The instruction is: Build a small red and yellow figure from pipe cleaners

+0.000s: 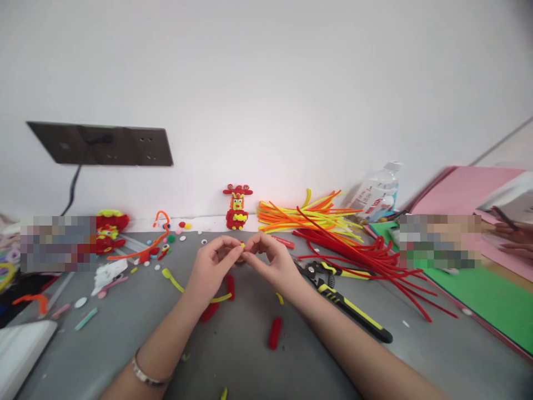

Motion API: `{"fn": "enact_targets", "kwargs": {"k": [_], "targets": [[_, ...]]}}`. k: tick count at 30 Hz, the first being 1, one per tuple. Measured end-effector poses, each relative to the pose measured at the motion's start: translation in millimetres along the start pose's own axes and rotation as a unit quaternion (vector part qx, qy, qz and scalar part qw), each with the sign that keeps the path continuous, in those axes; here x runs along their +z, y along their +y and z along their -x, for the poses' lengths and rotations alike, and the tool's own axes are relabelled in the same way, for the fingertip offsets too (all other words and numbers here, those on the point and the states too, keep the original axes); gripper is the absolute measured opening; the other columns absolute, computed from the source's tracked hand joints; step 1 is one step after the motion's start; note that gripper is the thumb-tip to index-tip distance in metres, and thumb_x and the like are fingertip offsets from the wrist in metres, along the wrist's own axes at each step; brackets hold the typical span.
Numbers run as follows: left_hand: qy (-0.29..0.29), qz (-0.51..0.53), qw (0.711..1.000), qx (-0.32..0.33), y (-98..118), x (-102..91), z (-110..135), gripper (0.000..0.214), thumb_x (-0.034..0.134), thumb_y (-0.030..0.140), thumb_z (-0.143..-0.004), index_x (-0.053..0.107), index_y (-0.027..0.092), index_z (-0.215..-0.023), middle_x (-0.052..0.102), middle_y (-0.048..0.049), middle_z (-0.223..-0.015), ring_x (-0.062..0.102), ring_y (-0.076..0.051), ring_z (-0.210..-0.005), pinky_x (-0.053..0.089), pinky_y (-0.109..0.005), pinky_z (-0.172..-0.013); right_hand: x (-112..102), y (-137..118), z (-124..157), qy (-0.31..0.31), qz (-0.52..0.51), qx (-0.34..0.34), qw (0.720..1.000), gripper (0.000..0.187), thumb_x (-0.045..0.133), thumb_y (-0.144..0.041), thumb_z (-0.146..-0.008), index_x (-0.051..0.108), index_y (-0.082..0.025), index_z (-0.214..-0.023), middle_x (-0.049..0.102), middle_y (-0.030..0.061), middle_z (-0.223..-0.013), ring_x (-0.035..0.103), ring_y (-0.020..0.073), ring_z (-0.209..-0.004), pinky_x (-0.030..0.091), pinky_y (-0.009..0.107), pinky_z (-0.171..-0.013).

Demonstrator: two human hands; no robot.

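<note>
My left hand [214,266] and my right hand [270,258] meet above the grey table, thumbs and fingertips pinched together. Between them shows a tiny bit of yellow pipe cleaner [243,245]; the rest of it is hidden by the fingers. Just behind, a red and yellow figure [237,214] with a wide red hat stands upright against the wall. A longer yellow pipe cleaner [177,283] passes beneath my left wrist. Short red fuzzy pieces lie below my hands, one red roll [275,333] nearest my right forearm.
Black and yellow pliers [353,314] lie right of my right hand, beside bundles of red pipe cleaners [353,250] and yellow-orange pipe cleaners [300,216]. A clear plastic bottle [377,194] leans behind. Small craft scraps and an orange pipe cleaner [145,250] are leftward. Another person's hand [514,236] is far right.
</note>
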State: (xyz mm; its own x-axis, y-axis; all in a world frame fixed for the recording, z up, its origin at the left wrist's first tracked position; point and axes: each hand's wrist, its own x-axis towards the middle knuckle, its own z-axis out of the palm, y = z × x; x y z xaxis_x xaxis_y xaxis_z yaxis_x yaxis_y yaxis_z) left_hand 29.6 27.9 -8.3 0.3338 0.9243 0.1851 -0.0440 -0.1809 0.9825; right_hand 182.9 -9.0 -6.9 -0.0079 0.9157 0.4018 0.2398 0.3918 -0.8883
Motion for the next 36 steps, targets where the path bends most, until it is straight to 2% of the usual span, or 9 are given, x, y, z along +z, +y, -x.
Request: {"fn": "enact_targets", "kwargs": {"k": [8,14,20,27,32,36], "targets": [[-0.007,-0.005,1.000,-0.016,4,0.7,2,0.026,0.069,0.043,-0.078,0.068,0.019,-0.085,0.071,-0.0038,-0.082,0.065,-0.015,-0.067,0.051,-0.024,-0.059,-1,3,0,0.026,0.034,-0.002,0.999,0.007,0.061,-0.024,-0.085,0.057,-0.019,-0.083,0.063,0.0002,-0.079,0.057,0.0134,-0.071,0.047,0.026,-0.068],[-0.018,-0.001,0.999,-0.027,2,0.9,1,0.028,0.071,0.043,-0.076,0.068,0.018,-0.089,0.072,-0.0048,-0.078,0.067,-0.017,-0.068,0.050,-0.024,-0.056,-2,6,0,0.027,0.060,-0.011,0.998,0.004,0.060,-0.022,-0.085,0.057,-0.020,-0.084,0.064,0.0005,-0.079,0.057,0.0138,-0.070,0.047,0.027,-0.068],[-0.002,0.007,1.000,-0.018,-2,1.0,-1,0.034,0.070,0.038,-0.075,0.061,0.019,-0.102,0.074,-0.0048,-0.084,0.068,-0.017,-0.067,0.052,-0.026,-0.059,-1,4,-1,0.016,0.057,-0.001,0.998,0.002,0.058,-0.019,-0.085,0.060,-0.019,-0.085,0.066,0.0005,-0.078,0.056,0.0132,-0.068,0.046,0.026,-0.065],[0.002,-0.082,0.996,0.022,1,1.8,2,0.023,0.064,0.028,-0.079,0.059,0.019,-0.100,0.072,-0.0010,-0.074,0.069,-0.018,-0.075,0.051,-0.027,-0.070,-1,2,-1,0.031,0.090,-0.015,0.995,0.006,0.057,-0.017,-0.082,0.061,-0.019,-0.078,0.065,0.0005,-0.075,0.056,0.0136,-0.066,0.047,0.026,-0.064],[-0.005,-0.129,0.991,0.037,-4,1.4,3,0.018,0.062,0.028,-0.082,0.057,0.021,-0.097,0.070,0.0009,-0.072,0.066,-0.016,-0.071,0.049,-0.026,-0.068,-2,2,-1,0.033,0.122,-0.014,0.992,0.007,0.057,-0.017,-0.078,0.057,-0.020,-0.071,0.063,-0.0008,-0.068,0.053,0.0132,-0.060,0.043,0.026,-0.058],[0.003,-0.147,0.988,0.038,-8,0.1,2,0.014,0.062,0.028,-0.081,0.051,0.022,-0.087,0.070,0.0020,-0.072,0.065,-0.015,-0.069,0.047,-0.025,-0.067,-2,2,-1,0.031,0.144,-0.003,0.989,0.009,0.055,-0.017,-0.077,0.054,-0.019,-0.069,0.060,-0.0018,-0.065,0.050,0.0122,-0.059,0.041,0.025,-0.059]]}}
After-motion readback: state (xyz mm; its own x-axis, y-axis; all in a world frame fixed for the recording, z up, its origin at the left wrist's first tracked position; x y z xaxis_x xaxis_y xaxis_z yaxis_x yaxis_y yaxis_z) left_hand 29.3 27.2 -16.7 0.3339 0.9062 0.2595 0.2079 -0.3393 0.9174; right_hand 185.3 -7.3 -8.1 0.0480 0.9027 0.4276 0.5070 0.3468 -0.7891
